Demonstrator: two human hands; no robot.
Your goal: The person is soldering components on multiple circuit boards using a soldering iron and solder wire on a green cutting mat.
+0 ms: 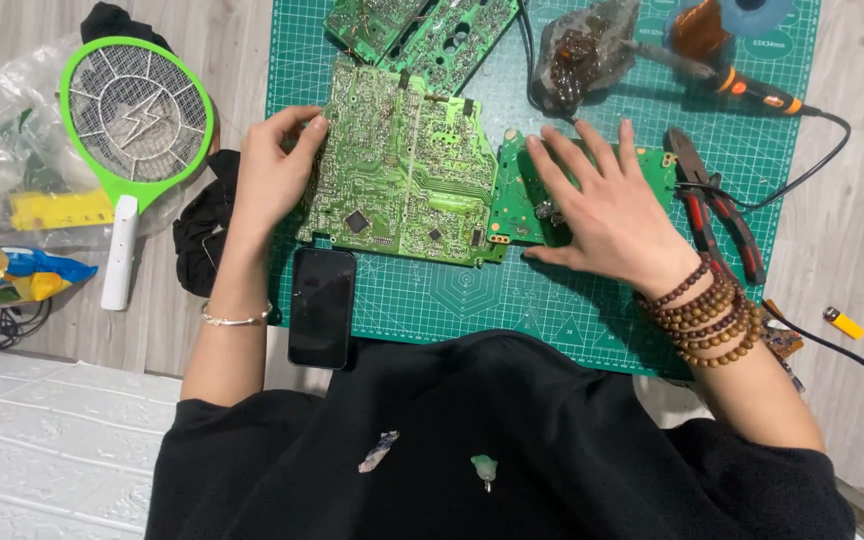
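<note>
The left hand (270, 172) has its fingers closed on the left edge of the big circuit board (402, 170), which lies flat on the green cutting mat (552, 300). The right hand (607, 200) lies open, fingers spread, pressing on the smaller board (514, 195) just beside it. The soldering iron (742, 88) and pliers (717, 205) lie untouched, so any soldering looks not yet begun.

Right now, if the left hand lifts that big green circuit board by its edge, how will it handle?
The large circuit board is a thin flat panel, so it probably stays stiff and feels light. The left hand grips only its left edge, so the far side may sag or pivot. Its solder side looks bumpy rather than slippery. Its right edge meets the smaller board under the right hand, so it may snag.
</note>
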